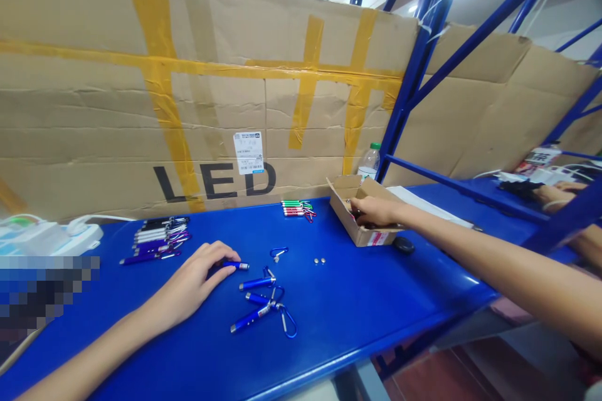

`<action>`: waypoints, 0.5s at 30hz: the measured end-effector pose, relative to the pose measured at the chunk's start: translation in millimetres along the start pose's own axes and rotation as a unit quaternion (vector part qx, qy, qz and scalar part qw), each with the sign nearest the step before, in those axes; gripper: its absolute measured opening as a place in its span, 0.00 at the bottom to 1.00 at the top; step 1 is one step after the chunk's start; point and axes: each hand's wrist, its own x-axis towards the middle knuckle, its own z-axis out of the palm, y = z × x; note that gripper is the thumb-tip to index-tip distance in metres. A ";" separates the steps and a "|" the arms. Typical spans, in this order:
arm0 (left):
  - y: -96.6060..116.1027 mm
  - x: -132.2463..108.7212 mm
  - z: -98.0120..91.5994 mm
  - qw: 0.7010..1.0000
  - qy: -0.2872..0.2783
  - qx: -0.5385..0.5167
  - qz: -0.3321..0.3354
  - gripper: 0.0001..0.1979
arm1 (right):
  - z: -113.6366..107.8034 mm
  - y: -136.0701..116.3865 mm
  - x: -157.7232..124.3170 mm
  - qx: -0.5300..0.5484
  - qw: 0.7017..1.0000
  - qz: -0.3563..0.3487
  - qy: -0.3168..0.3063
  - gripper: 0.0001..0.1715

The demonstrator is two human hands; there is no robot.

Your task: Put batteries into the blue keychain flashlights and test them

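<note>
Left of the desk's middle, the left hand has thumb and fingers closed on a blue tube, silver end pointing right; held low, it is probably being kept from rolling. Three loose tubes with clips lie toward the front edge, seemingly for easy reach; two silver discs sit farther back. The left row, toward the back left corner, and the green and red row, by the back edge, look grouped by colour.

The right hand reaches over the low wall of the box. Its fingertips are hidden there, so I cannot tell whether they grip anything. Fingers cover the held tube's other end. The black object beside the box is unclear; pixel blocks hide part of the desk's left side.
</note>
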 end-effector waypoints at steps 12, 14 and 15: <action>-2.4 1.4 0.4 1.000 -0.001 0.012 -0.008 0.16 | 9.4 1.7 -7.4 0.073 0.990 -0.120 0.016 0.12; -3.3 1.6 0.5 1.000 -0.002 0.012 -0.009 0.16 | 11.6 1.5 -4.8 0.070 0.989 -0.125 0.022 0.12; -3.4 1.7 0.5 1.000 -0.001 0.013 -0.008 0.16 | 11.9 1.0 -3.6 0.068 0.989 -0.127 0.024 0.11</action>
